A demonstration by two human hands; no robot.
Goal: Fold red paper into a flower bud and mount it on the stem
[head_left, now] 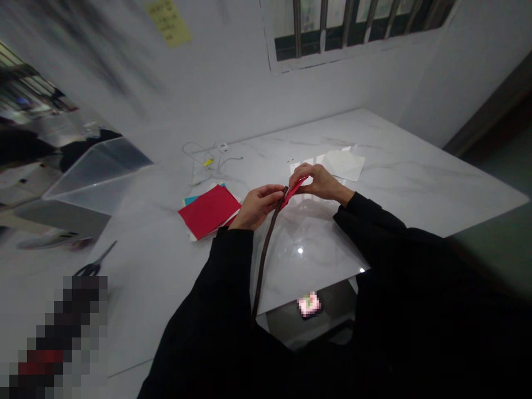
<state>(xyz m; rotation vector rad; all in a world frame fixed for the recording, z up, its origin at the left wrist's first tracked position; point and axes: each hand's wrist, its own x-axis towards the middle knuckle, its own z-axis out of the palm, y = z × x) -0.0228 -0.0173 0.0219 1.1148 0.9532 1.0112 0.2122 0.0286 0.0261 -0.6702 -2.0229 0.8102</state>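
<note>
My left hand [257, 206] grips the upper end of a long dark brown strip [264, 260], which hangs down past the table edge toward my sleeve. My right hand [316, 183] pinches a small folded piece of red paper [294, 193] against the strip's top end. Under my hands lies a clear plastic sheet [303, 244] on the white marble table [419, 177]. Left of my hands, a stack of red paper [209, 210] rests over a teal sheet [191, 200].
Black-handled scissors [93, 267] lie at the table's left side. A white cable [203, 158] and a white paper sheet [344, 165] lie at the far side. A clear acrylic box [97, 177] stands at left. A blurred pixelated object [62, 338] covers the lower left corner.
</note>
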